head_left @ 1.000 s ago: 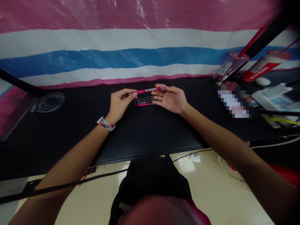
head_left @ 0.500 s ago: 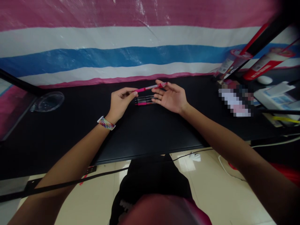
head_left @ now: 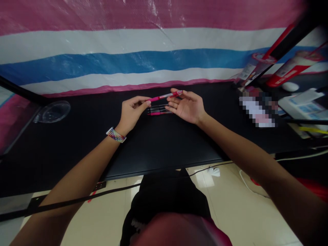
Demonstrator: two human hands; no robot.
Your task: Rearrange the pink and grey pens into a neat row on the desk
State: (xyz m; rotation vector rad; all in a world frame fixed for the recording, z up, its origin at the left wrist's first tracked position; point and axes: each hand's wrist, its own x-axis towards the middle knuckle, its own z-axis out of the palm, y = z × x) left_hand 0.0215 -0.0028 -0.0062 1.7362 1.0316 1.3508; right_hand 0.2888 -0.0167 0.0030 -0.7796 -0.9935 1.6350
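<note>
A pink pen [head_left: 164,96] with a clear barrel is held nearly level above the black table. Its left end is pinched between the thumb and fingers of my left hand [head_left: 132,111], which wears a multicoloured wristband. At the other end, my right hand [head_left: 188,106] has its palm turned up, and its thumb and index finger touch the pen's tip end. The other fingers are spread. Below the held pen, several pens [head_left: 156,110] lie side by side on the table, black ones and a pink one, their right ends partly hidden behind my right fingers.
At the left of the black table [head_left: 164,143] lies a clear plastic lid [head_left: 55,111]. On the right are a cup with a red straw [head_left: 252,70], a red and white cup [head_left: 292,70], a white round object [head_left: 290,86] and a white box [head_left: 304,106]. Striped sheeting hangs behind.
The red part near the right end of the held pen shows more clearly. Both hands have stayed almost in place.
</note>
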